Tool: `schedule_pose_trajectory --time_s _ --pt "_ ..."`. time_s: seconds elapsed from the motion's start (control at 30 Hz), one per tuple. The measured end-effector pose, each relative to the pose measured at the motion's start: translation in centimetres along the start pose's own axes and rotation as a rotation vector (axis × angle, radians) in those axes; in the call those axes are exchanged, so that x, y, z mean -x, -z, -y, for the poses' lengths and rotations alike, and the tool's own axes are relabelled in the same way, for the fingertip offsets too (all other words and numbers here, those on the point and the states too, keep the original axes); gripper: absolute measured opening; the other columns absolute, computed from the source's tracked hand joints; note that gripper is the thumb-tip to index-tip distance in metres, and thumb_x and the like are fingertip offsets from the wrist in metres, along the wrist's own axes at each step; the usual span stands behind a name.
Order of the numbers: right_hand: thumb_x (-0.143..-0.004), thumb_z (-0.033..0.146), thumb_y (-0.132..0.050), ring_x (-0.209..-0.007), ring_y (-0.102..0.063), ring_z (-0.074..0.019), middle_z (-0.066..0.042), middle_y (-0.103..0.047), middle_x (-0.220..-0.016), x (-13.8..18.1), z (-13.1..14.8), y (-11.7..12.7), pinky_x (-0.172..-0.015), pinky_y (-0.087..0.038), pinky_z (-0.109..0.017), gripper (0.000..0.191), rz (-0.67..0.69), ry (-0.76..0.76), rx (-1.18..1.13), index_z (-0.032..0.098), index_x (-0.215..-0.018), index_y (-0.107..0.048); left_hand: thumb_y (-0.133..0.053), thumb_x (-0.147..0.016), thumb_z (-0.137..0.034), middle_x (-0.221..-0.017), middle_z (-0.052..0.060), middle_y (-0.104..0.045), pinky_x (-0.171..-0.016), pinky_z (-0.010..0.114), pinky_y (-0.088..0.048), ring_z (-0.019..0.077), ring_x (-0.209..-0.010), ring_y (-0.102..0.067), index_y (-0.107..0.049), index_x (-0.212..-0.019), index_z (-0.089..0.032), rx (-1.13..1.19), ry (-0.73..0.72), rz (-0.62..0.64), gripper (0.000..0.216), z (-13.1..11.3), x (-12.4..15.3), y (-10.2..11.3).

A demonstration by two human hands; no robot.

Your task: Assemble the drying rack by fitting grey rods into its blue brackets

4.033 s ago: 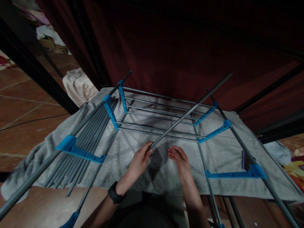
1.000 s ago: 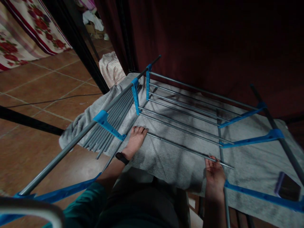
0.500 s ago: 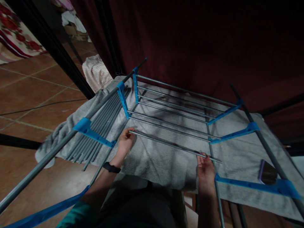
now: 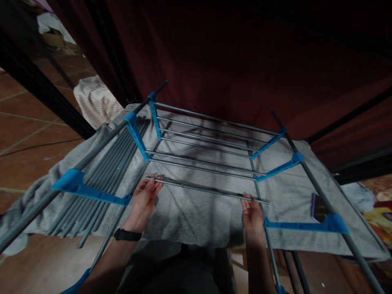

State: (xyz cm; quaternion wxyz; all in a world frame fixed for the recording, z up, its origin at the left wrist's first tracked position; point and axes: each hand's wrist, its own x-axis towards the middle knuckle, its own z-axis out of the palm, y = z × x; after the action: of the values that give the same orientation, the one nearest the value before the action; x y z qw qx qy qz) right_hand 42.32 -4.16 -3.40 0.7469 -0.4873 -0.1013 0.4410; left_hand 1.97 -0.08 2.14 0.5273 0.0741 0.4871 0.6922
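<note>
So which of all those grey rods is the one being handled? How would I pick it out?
Start at the grey drying rack with blue brackets standing over the grey towel. Several rods run across it between the brackets. The rod being handled is the one nearest the person, with the left hand under one end and the right hand at the other; unlike the rest, neither end sits in a bracket.

A rumpled grey terry towel (image 4: 199, 216) spreads over the reddish-brown tiled floor (image 4: 27, 163). On the towel lie a bundle of loose grey metal rods (image 4: 101, 179) and a dark phone (image 4: 318, 207).
</note>
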Motion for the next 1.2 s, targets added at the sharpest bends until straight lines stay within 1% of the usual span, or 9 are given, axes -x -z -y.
schedule_pose_trajectory --time_s 0.07,0.2,0.3,0.43,0.57,0.73,0.83,1.03,1.2 --pt "-0.078 0.023 -0.072 -0.096 -0.073 -0.0176 -0.001 -0.076 -0.090 0.0 -0.1 -0.1 -0.104 -0.054 -0.040 0.012 -0.008 0.004 0.006 0.021 -0.089 -0.069 -0.071 -0.082 -0.008 -0.078 0.000 -0.071 -0.074 0.025 -0.061 0.0103 -0.070 -0.069 -0.063 -0.074 -0.015 0.008 0.006 -0.036 0.013 -0.2 0.0 -0.2" --pt "-0.077 0.020 -0.070 -0.092 -0.074 -0.0196 -0.003 -0.076 -0.087 -0.1 -0.1 -0.4 -0.098 -0.057 -0.040 0.008 -0.049 0.023 -0.015 0.021 -0.083 -0.065 -0.067 -0.087 -0.008 -0.063 -0.003 -0.064 -0.066 0.022 -0.059 0.0075 -0.057 -0.062 -0.063 -0.074 -0.015 0.024 0.013 -0.120 0.015 -0.8 -0.1 -0.3" --pt "-0.075 0.016 -0.071 -0.090 -0.075 -0.0190 -0.003 -0.077 -0.088 0.1 -0.1 -0.8 -0.093 -0.059 -0.039 0.014 -0.063 0.050 -0.034 0.022 -0.083 -0.061 -0.066 -0.087 -0.007 -0.062 -0.004 -0.063 -0.062 0.020 -0.057 0.0073 -0.055 -0.061 -0.061 -0.072 -0.015 0.047 0.007 -0.128 0.018 -1.1 -0.1 -0.3" --pt "-0.073 0.015 -0.074 -0.086 -0.075 -0.0159 0.002 -0.076 -0.084 0.4 -0.1 -1.4 -0.088 -0.060 -0.035 0.027 -0.076 0.071 -0.059 0.024 -0.092 -0.057 -0.063 -0.089 -0.007 -0.060 -0.004 -0.062 -0.060 0.020 -0.056 0.0082 -0.056 -0.061 -0.056 -0.066 -0.016 0.040 0.004 -0.134 0.026 -1.2 -0.3 -0.2" --pt "-0.072 0.015 -0.075 -0.082 -0.074 -0.0148 0.004 -0.074 -0.083 0.3 -0.1 -1.7 -0.087 -0.061 -0.035 0.032 -0.103 0.075 -0.075 0.025 -0.094 -0.054 -0.065 -0.088 -0.009 -0.058 -0.005 -0.060 -0.060 0.020 -0.056 0.0080 -0.055 -0.060 -0.054 -0.065 -0.017 0.012 -0.003 -0.140 0.027 -1.1 -0.8 0.2" --pt "-0.072 0.017 -0.076 -0.083 -0.073 -0.0133 0.005 -0.072 -0.085 0.4 0.1 -1.9 -0.088 -0.060 -0.033 0.036 -0.066 0.061 -0.074 0.026 -0.097 -0.052 -0.070 -0.084 -0.010 -0.060 -0.006 -0.061 -0.062 0.021 -0.058 0.0078 -0.056 -0.061 -0.051 -0.064 -0.017 -0.022 -0.039 -0.123 0.028 -1.1 -0.8 0.4" --pt "-0.070 0.018 -0.077 -0.081 -0.073 -0.0122 0.007 -0.071 -0.086 0.5 0.2 -1.8 -0.084 -0.061 -0.031 0.044 -0.060 0.061 -0.073 0.028 -0.102 -0.049 -0.067 -0.084 -0.010 -0.066 -0.003 -0.067 -0.062 0.020 -0.058 0.0105 -0.065 -0.067 -0.049 -0.063 -0.017 -0.057 -0.061 -0.107 0.029 -1.2 -0.5 0.0" --pt "-0.069 0.021 -0.079 -0.072 -0.070 -0.0113 0.009 -0.067 -0.085 0.6 0.0 -1.9 -0.078 -0.063 -0.032 0.062 -0.086 0.086 -0.026 0.032 -0.118 -0.043 -0.065 -0.086 -0.010 -0.077 0.002 -0.072 -0.066 0.020 -0.058 0.0127 -0.073 -0.071 -0.063 -0.076 -0.017 -0.112 -0.018 -0.061 0.012 -0.8 0.4 -0.8" --pt "-0.074 0.027 -0.075 -0.069 -0.069 -0.0110 0.011 -0.066 -0.086 0.7 -0.3 -1.9 -0.077 -0.063 -0.034 0.082 -0.078 0.124 0.040 0.036 -0.140 -0.028 -0.062 -0.086 -0.005 -0.078 0.003 -0.073 -0.069 0.022 -0.060 0.0136 -0.075 -0.071 -0.065 -0.079 -0.016 -0.107 -0.008 -0.022 0.013 -0.6 0.6 -0.7"
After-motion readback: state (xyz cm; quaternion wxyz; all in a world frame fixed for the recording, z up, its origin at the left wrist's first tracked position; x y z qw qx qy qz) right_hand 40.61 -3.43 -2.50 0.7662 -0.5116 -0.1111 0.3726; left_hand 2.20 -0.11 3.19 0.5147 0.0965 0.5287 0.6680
